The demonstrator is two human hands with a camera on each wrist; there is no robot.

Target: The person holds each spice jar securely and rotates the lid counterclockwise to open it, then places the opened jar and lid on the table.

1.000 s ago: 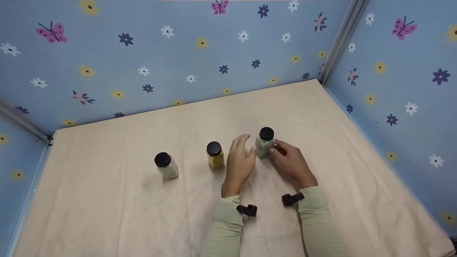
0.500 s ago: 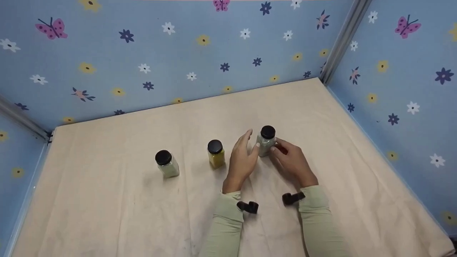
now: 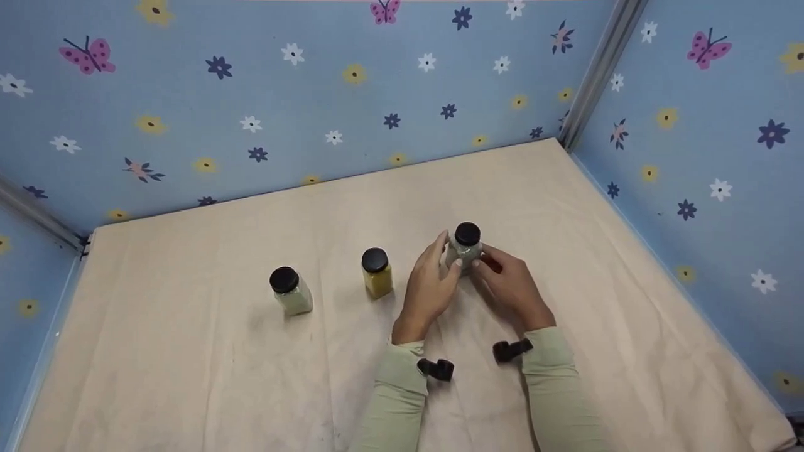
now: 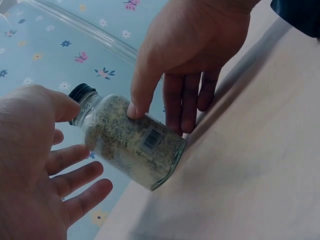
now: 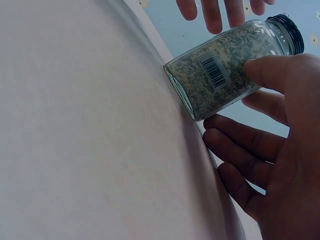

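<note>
A glass spice jar (image 3: 465, 251) of dried green herbs, with a black lid and a barcode label (image 5: 214, 70), stands upright between the two hands. My right hand (image 3: 512, 279) pinches its right side between thumb and index finger, its other fingers free in the right wrist view. My left hand (image 3: 428, 285) is at the jar's left side, fingers fairly straight, thumb (image 4: 64, 106) by the neck; whether it touches the glass I cannot tell. The jar's base (image 5: 181, 92) is at the cloth. Left of the hands stands a yellow-filled jar (image 3: 378, 282), then a pale-green-filled one (image 3: 295, 298).
A beige cloth (image 3: 264, 383) covers the table. Blue walls (image 3: 282, 94) with flowers and butterflies stand behind and on both sides, joined by grey corner posts (image 3: 603, 69). Each wrist carries a small black camera (image 3: 440, 370).
My left hand has moved a little right, closer to the herb jar. The right hand keeps its pinch on the jar, and the other two jars stay in place.
</note>
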